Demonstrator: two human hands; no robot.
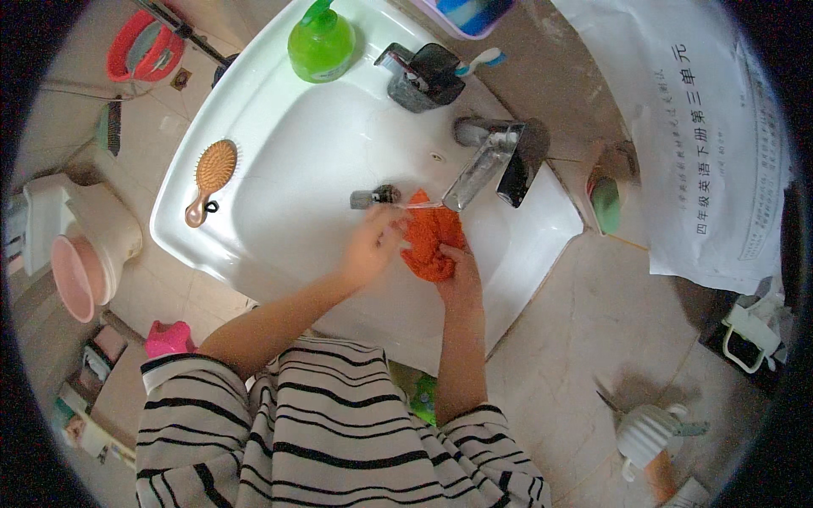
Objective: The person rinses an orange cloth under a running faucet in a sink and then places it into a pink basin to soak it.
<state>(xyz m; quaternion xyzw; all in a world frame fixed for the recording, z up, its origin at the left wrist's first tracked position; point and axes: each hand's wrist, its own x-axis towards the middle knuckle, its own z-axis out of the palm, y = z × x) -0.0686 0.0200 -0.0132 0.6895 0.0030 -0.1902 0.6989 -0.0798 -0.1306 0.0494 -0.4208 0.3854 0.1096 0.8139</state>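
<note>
My right hand (458,271) grips a bunched orange cloth (433,237), its thumb pressed on the cloth's right side. Just left of it, my left hand (375,245) is smeared by motion. Its fingers reach toward the cloth and look apart, with nothing seen between them. Both hands are over the basin of a white sink (288,169). From the tip of the metal faucet (484,165), a thin stream of water (422,205) seems to run beside the cloth and the left fingers. A dark metal drain fitting (375,197) shows just beyond the left hand.
A green pump bottle (321,46) and a dark holder (421,78) with a toothbrush (483,61) stand on the far rim. A hairbrush (212,180) lies on the left rim. Printed paper (711,152) hangs at right. A pink basin (76,275) is at far left.
</note>
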